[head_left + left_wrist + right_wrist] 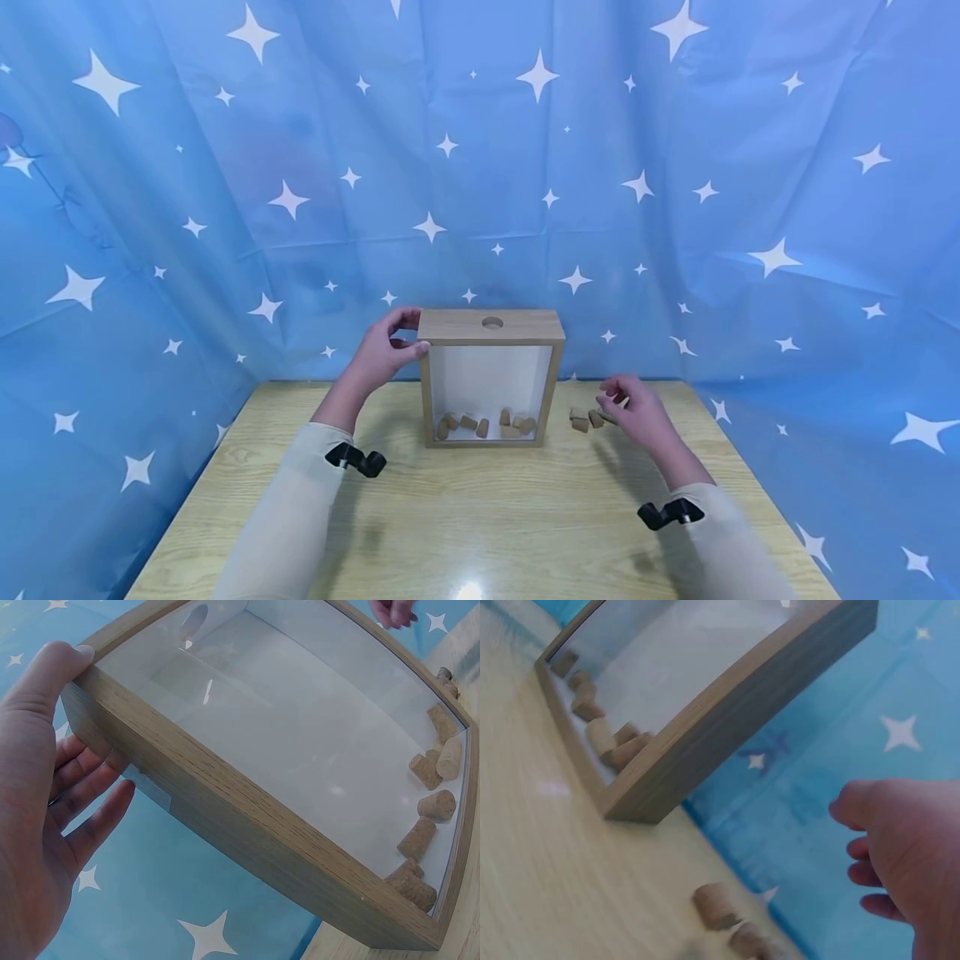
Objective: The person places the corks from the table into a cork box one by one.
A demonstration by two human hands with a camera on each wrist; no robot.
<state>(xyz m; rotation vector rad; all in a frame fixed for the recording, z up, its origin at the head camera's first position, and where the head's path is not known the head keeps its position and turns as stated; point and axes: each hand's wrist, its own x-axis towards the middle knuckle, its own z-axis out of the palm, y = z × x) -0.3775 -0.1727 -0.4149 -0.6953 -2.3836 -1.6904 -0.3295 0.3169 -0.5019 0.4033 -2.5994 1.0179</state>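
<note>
A shallow wooden box (450, 325) stands upright on the table, with a clear front, a white back and a round hole (492, 322) in its top. Several corks (436, 804) lie along its bottom inside. My left hand (378, 358) grips the box's upper left corner, thumb on the front edge and fingers round behind. To the right of the box, my right hand (637, 412) hovers over a few loose corks (580, 425). Its fingers are loosely bent, and nothing shows between them in the right wrist view, where more of the loose corks (715, 906) appear below.
The light wood table (480, 508) runs back to a blue curtain (495, 167) with white stars, close behind the box. Black mounts (356, 458) sit on both wrists over pale sleeves (277, 517).
</note>
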